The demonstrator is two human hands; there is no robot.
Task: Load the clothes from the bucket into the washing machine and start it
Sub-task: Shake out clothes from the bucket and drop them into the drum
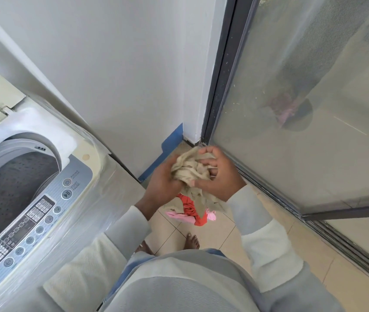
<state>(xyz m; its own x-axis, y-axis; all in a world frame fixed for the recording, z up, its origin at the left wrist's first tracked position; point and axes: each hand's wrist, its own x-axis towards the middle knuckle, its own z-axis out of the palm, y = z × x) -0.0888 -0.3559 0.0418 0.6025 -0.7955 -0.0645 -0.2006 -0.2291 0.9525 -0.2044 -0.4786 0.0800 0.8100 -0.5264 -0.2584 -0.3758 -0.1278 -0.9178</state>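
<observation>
One washer (pixel 44 140) fills the left side, a top-loader wrapped in clear film, with its lid raised at the far left and its mouth uncovered. Its drum (pixel 10 188) shows a grey perforated wall. Along the washer's near right edge runs the panel (pixel 28 224), a grey strip of round buttons and small displays. At its far end sit the power button (pixel 67 182) and, just nearer, the start/pause button (pixel 66 194). Right of the washer a pale wall (pixel 122 75) goes back to a corner, where a blue strip (pixel 174 136) runs along its foot. In front of that corner, above the floor (pixel 224 233) and well right of the drum, both hands hold one bunched beige cloth (pixel 189 168) between them. The left hand (pixel 162 183) has its fingers curled into the cloth's left side, its back toward the camera. The right hand (pixel 221 176) grips the cloth from the right and above, fingers bent over the bundle. A loose end of the cloth hangs down below the hands. Under it show a red garment (pixel 189 208) and a pink garment (pixel 179 216); whether they hang from the bundle or lie lower down cannot be told. Both forearms wear pale sleeves. Nearer, a bare foot (pixel 192 240) stands on the beige tiles. At the right a frosted glass door (pixel 302 109) in a dark frame runs from far to near.
</observation>
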